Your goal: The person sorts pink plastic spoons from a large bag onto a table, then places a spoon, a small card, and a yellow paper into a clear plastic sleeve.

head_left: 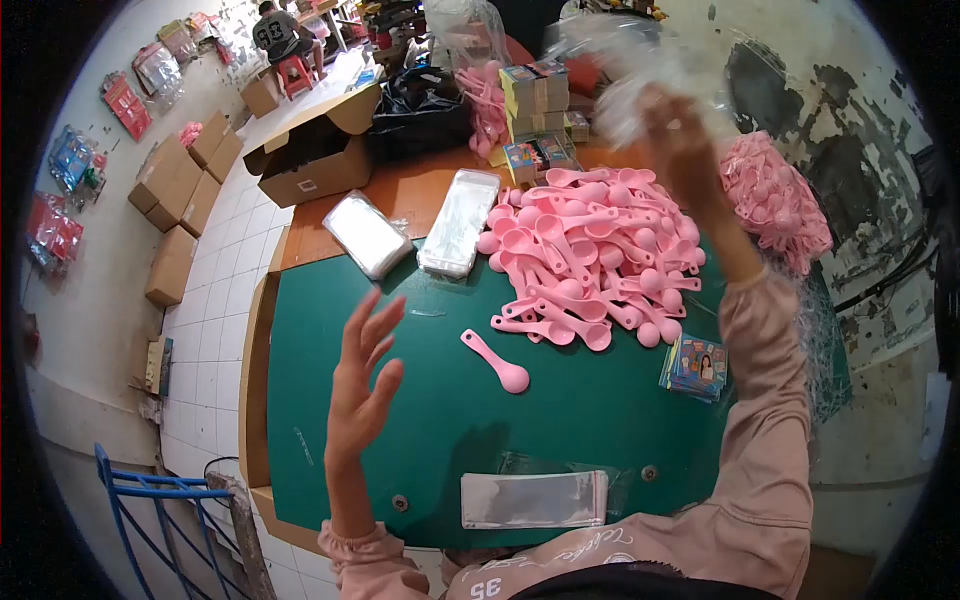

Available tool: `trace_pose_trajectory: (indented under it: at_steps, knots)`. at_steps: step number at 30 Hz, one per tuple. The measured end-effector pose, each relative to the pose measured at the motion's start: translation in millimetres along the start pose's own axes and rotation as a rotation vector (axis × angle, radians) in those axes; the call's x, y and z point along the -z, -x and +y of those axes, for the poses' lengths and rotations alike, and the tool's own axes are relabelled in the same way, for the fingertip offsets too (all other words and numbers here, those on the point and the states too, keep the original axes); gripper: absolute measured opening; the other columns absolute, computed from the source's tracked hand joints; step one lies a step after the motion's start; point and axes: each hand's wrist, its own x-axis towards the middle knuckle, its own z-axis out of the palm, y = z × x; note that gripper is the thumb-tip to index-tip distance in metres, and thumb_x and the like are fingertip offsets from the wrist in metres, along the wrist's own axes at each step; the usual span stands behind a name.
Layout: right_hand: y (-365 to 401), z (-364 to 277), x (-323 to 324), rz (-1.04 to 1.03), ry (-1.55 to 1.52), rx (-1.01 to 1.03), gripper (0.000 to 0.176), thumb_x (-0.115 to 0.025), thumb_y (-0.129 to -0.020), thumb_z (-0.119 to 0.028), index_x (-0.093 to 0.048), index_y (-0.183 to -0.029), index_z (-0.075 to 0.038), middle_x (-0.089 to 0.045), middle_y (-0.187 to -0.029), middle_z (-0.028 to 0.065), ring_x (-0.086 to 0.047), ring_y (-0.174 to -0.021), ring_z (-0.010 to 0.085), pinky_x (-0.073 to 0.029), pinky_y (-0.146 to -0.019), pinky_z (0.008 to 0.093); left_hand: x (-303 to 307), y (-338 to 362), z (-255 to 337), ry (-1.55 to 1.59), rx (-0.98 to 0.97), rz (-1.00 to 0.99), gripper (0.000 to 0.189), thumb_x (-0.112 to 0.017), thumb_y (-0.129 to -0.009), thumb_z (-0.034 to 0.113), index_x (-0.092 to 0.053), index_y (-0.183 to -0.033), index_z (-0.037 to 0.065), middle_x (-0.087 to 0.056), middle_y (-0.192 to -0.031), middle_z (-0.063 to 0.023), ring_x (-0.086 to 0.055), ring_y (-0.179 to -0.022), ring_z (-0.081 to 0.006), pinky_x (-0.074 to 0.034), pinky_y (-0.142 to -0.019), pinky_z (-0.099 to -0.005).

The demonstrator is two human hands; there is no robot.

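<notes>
My left hand [362, 375] is raised over the left part of the green table [330, 470], fingers apart and nothing in it. Up at the back right, my right hand [682, 135] is closed on a clear plastic bag [625, 90], which is smeared by motion. Below that hand lies a big heap of pink spoons [590, 250]. A single pink spoon [497, 362] rests apart, between the heap and my left hand. Close to my body is a stack of clear plastic sleeves [535, 500]. Small printed cards [695, 367] are piled right of the heap.
Two packs of clear sleeves, one white-looking pack [367, 235] and a longer pack [458, 222], lie at the back left. Behind them stand an open cardboard box [315, 175] and bundled card stacks [537, 95]. A bag of pink spoons [772, 200] sits right. A person [282, 38] sits far off.
</notes>
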Motion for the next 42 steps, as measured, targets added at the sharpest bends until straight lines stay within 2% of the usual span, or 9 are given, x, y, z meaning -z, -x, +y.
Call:
trace_pose_trajectory:
  at_steps: [2, 5, 8, 11, 13, 20, 27, 34, 42]
  knots:
    - [6, 83, -37, 0.044, -0.034, -0.068, 0.05, -0.052, -0.075, 0.001, -0.04, -0.122, -0.008, -0.041, -0.124, 0.0169, -0.043, -0.11, 0.0344, -0.039, -0.09, 0.0392, 10, 29, -10, -0.116, 0.106, -0.022, 0.047, -0.055, -0.082, 0.022, -0.04, -0.123, 0.005, -0.049, -0.119, -0.013, -0.046, -0.112, -0.0262, -0.036, -0.091, -0.0398]
    - [45, 149, -68, -0.289, -0.22, -0.396, 0.053, -0.049, -0.076, 0.002, -0.036, -0.126, -0.01, -0.043, -0.123, 0.0173, -0.042, -0.113, 0.0339, -0.036, -0.093, 0.0381, 5, 68, -23, -0.187, 0.183, -0.095, 0.035, -0.056, -0.078, 0.01, -0.05, -0.112, 0.004, -0.054, -0.113, -0.0116, -0.05, -0.107, -0.0246, -0.04, -0.088, -0.0374]
    - [55, 147, -60, -0.285, -0.256, -0.268, 0.049, -0.05, -0.076, -0.001, -0.039, -0.123, -0.007, -0.047, -0.118, 0.018, -0.047, -0.107, 0.0328, -0.037, -0.092, 0.0365, 0, 86, -27, -0.223, 0.256, -0.305, 0.032, -0.052, -0.079, 0.005, -0.053, -0.11, 0.006, -0.053, -0.114, -0.0119, -0.047, -0.111, -0.025, -0.036, -0.093, -0.0356]
    - [48, 87, -29, -0.566, -0.401, -0.446, 0.041, -0.052, -0.076, -0.004, -0.046, -0.117, -0.006, -0.049, -0.115, 0.0179, -0.049, -0.102, 0.0317, -0.038, -0.089, 0.0354, -15, 79, -48, -0.413, 0.093, -0.402, 0.032, -0.051, -0.081, 0.007, -0.051, -0.113, 0.009, -0.049, -0.12, -0.0103, -0.042, -0.116, -0.0274, -0.03, -0.098, -0.0407]
    - [46, 31, -9, -0.564, -0.329, -0.123, 0.034, -0.054, -0.077, -0.009, -0.051, -0.111, -0.006, -0.049, -0.115, 0.0164, -0.051, -0.097, 0.0304, -0.04, -0.086, 0.0354, -33, 58, -49, -0.537, 0.028, -0.463, 0.035, -0.049, -0.083, 0.009, -0.048, -0.117, 0.013, -0.042, -0.128, -0.008, -0.033, -0.122, -0.0265, -0.022, -0.102, -0.0461]
    - [92, -118, 68, -0.674, -0.819, 0.072, 0.027, -0.057, -0.075, -0.012, -0.052, -0.102, -0.008, -0.048, -0.109, 0.0117, -0.052, -0.093, 0.0312, -0.044, -0.076, 0.0366, -99, 11, -65, -0.697, -0.328, -0.582, 0.039, -0.049, -0.085, 0.021, -0.042, -0.123, 0.016, -0.037, -0.13, -0.0088, -0.028, -0.125, -0.0245, -0.017, -0.102, -0.0517]
    - [153, -134, 180, -1.18, -0.899, -0.228, 0.031, -0.06, -0.074, -0.016, -0.05, -0.101, -0.006, -0.049, -0.093, 0.0115, -0.051, -0.086, 0.0296, -0.043, -0.071, 0.0382, -76, 86, -25, -0.538, -0.203, -0.775, 0.07, -0.062, -0.07, 0.046, -0.035, -0.128, 0.018, -0.026, -0.136, -0.0126, -0.025, -0.126, -0.0287, -0.016, -0.101, -0.0537]
    - [211, -191, 204, -0.817, -0.806, -0.654, 0.027, -0.065, -0.069, -0.009, -0.056, -0.093, -0.004, -0.051, -0.088, 0.0108, -0.049, -0.081, 0.0258, -0.038, -0.072, 0.035, -70, 138, -23, -0.733, -0.197, -0.664, 0.078, -0.06, -0.066, 0.055, -0.034, -0.13, 0.018, -0.031, -0.132, -0.012, -0.031, -0.122, -0.0274, -0.018, -0.1, -0.0505]
    - [204, -163, 190, -0.73, -0.807, -0.622, 0.012, -0.058, -0.072, -0.004, -0.052, -0.081, -0.001, -0.049, -0.081, 0.0123, -0.049, -0.079, 0.0285, -0.039, -0.071, 0.0348, -85, 144, -28, -0.705, -0.274, -0.537, 0.068, -0.06, -0.071, 0.046, -0.037, -0.127, 0.015, -0.041, -0.124, -0.0096, -0.041, -0.111, -0.0254, -0.03, -0.094, -0.0418]
